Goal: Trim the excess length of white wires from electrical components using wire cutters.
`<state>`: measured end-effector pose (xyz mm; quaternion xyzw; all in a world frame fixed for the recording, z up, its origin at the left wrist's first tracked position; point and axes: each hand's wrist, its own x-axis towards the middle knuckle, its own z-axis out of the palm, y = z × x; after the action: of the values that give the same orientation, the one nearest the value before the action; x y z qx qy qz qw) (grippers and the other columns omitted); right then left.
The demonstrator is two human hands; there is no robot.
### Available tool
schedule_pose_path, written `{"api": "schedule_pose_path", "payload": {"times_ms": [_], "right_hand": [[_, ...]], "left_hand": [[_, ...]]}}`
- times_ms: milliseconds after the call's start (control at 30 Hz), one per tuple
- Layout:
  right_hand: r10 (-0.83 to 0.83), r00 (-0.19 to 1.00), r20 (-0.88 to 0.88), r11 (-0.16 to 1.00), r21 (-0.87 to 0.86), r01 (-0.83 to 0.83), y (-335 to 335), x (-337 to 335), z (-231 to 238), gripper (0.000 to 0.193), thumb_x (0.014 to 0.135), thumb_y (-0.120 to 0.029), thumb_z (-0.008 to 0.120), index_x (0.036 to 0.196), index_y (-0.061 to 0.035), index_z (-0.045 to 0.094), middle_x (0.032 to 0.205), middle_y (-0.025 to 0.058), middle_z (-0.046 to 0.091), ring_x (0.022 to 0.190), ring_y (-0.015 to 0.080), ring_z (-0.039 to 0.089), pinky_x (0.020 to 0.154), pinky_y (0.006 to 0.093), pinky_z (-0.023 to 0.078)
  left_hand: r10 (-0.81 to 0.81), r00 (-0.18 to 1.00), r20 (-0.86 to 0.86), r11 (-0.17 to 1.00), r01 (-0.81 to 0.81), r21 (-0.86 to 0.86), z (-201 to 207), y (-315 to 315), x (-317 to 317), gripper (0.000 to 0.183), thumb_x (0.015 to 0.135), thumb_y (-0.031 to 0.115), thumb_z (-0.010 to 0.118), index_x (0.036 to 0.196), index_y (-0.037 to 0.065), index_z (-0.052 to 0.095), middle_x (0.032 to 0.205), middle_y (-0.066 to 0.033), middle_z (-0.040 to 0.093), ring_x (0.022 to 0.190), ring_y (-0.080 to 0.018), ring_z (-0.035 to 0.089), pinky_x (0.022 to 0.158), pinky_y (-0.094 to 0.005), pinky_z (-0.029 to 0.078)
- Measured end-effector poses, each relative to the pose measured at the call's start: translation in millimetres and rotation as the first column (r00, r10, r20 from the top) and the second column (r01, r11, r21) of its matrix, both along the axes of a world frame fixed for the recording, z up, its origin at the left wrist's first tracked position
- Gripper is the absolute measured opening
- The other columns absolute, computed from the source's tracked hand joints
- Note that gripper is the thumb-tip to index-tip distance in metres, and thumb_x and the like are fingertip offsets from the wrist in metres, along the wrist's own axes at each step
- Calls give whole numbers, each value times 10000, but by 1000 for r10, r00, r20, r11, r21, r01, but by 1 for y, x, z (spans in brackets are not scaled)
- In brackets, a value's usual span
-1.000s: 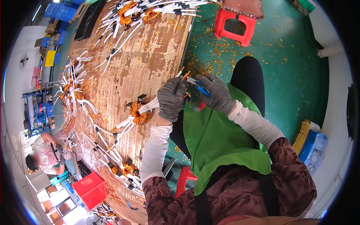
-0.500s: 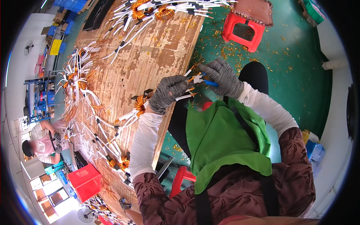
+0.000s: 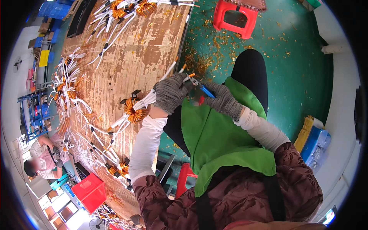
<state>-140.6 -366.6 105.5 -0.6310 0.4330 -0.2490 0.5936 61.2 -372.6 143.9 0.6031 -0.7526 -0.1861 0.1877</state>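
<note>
My left hand (image 3: 171,93), in a grey knit glove, is closed round a bundle of white-sleeved wires (image 3: 145,101). These lead from a copper-wound ring coil (image 3: 135,111) at the table edge. Several wire ends stick out past my fingers, some with bare orange-copper tips. My right hand (image 3: 224,100), gloved alike, grips blue-handled pliers (image 3: 207,91). The metal jaws are at one wire tip beside my left fingers; whether they are closed on it is too small to tell.
The worn wooden table (image 3: 153,38) carries more wired coils (image 3: 147,7) at the far end and along its left side. Red stools (image 3: 236,19) stand on the green floor among copper-coloured scraps. A co-worker (image 3: 46,157) works beyond the table, near a red bin (image 3: 89,191).
Both hands have come slightly lower, the right one also to the left. The pliers have turned, with their jaws now at another spot on the wire ends. My view has shifted.
</note>
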Motion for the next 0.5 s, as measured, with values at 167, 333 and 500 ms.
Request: {"api": "schedule_pose_path", "payload": {"times_ms": [167, 333, 500], "right_hand": [[24, 1000, 10, 992, 123, -25, 7, -9, 9, 485, 715, -152, 647, 1183, -63, 552, 862, 85, 604, 767, 159, 575, 729, 293, 469], [20, 1000, 10, 985, 171, -22, 15, -6, 10, 500, 719, -139, 650, 1199, -56, 537, 848, 68, 595, 763, 146, 566, 727, 283, 465], [-313, 927, 205, 847, 502, 175, 24, -9, -15, 447, 752, -108, 625, 1189, -55, 543, 818, 39, 583, 711, 106, 543, 659, 244, 453]], "left_hand": [[-62, 996, 70, 996, 57, 65, -5, 0, -1, 449, 783, 529, 589, 731, 84, 612, 614, -96, 598, 573, -307, 597, 534, -410, 438], [-90, 991, 95, 996, 88, 22, -15, 2, 8, 356, 778, 403, 675, 736, 52, 631, 540, -95, 550, 486, -232, 568, 464, -345, 410], [-5, 998, -55, 998, 8, 61, -9, -1, 7, 373, 716, 399, 734, 785, 42, 651, 566, -91, 579, 493, -225, 580, 484, -325, 445]]}}
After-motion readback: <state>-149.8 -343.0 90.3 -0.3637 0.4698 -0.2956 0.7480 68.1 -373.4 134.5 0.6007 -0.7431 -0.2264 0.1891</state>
